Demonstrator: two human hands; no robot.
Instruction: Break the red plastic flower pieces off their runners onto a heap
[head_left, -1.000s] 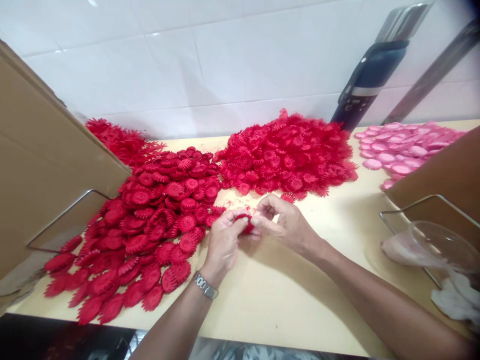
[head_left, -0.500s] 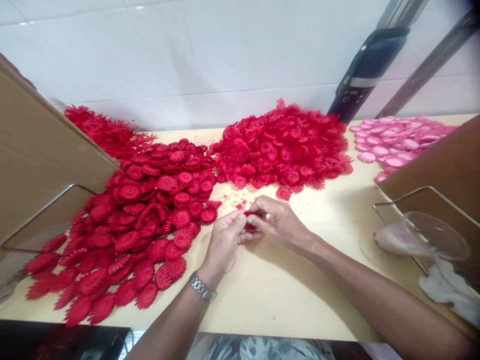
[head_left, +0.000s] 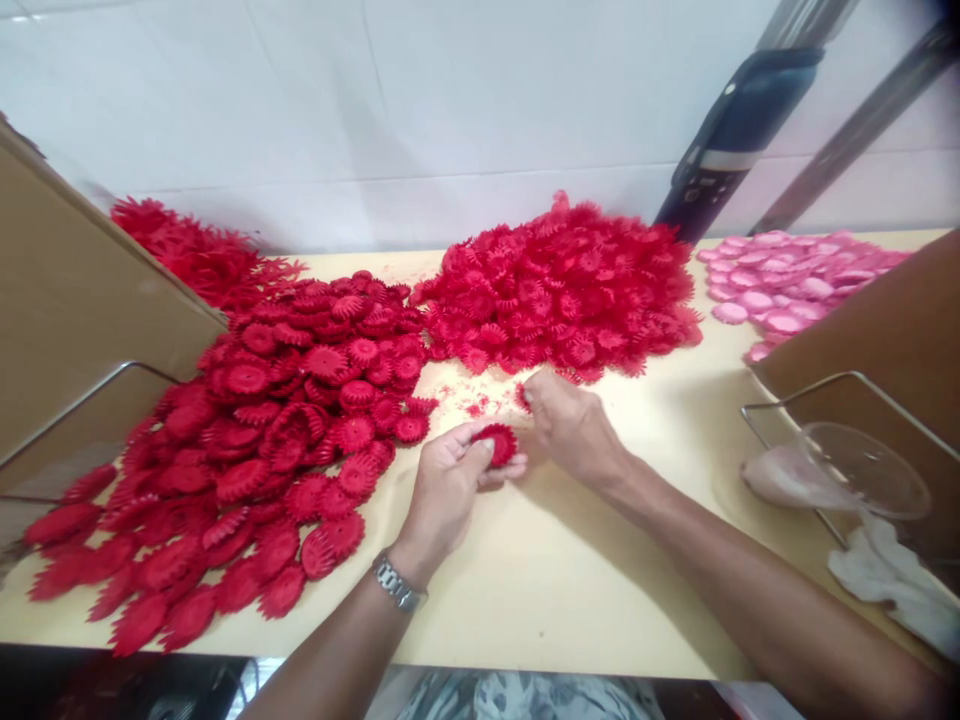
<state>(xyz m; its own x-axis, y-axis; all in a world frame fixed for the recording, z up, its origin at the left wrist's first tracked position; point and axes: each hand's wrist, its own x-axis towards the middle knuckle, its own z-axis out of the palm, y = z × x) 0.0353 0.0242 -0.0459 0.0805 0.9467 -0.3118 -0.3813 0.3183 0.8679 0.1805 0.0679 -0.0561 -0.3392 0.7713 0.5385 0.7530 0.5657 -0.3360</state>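
Observation:
My left hand point(head_left: 448, 482), with a metal watch at the wrist, pinches a red plastic flower piece point(head_left: 496, 443) over the yellow table point(head_left: 570, 590). My right hand point(head_left: 568, 425) has its fingers curled, with a small red bit at the fingertips near the loose red piece point(head_left: 523, 397) at the foot of the far red pile point(head_left: 562, 290). To the left of my hands spreads a wide pile of red flower discs point(head_left: 277, 430).
A brown cardboard panel with a wire frame point(head_left: 82, 330) stands at the left. Another cardboard panel point(head_left: 885, 340) and a clear plastic bag point(head_left: 862, 470) sit at the right, behind them pink discs point(head_left: 787, 285). A dark device point(head_left: 739, 130) leans on the tiled wall.
My hands have come apart: the left keeps the red flower piece, while the right has moved up toward the far red pile. The view has drifted slightly.

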